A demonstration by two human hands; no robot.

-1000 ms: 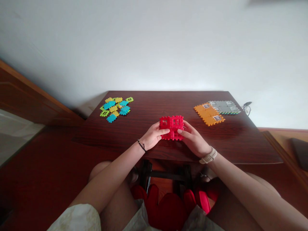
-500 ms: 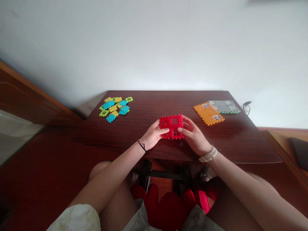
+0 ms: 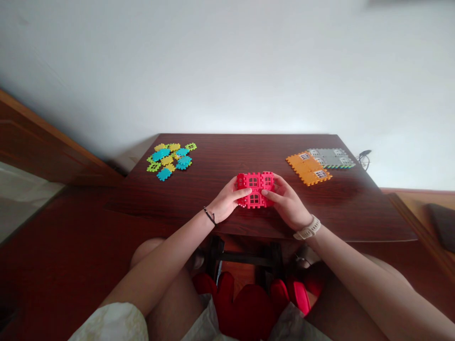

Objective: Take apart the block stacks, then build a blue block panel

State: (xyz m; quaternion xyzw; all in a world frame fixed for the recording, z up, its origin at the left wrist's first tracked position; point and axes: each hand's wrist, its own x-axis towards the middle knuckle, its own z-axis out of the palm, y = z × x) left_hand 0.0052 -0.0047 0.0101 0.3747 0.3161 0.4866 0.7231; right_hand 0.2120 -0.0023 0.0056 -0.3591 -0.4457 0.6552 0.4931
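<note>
Between my two hands is a red panel of joined interlocking building tiles (image 3: pixel 255 182), with toothed edges and small window cut-outs. My left hand (image 3: pixel 227 199) grips its left edge, thumb across the front. Around the right edge my right hand (image 3: pixel 287 201) is closed, its thumb pressed near the middle seam and fingers behind. The panel is held up above the near part of the table, its window side facing me. Fingers behind the panel are mostly hidden.
Loose blue, yellow and green tiles (image 3: pixel 167 161) lie in a pile on the dark wooden table (image 3: pixel 227 151), at the left. At the right lie joined orange tiles (image 3: pixel 305 168) beside joined grey tiles (image 3: pixel 329 156). A black cable (image 3: pixel 364 154) shows past the right edge.
The red panel has turned in my hands, so its windows now sit in different places and its sides look angled. Both hands stay nearly where they were.
</note>
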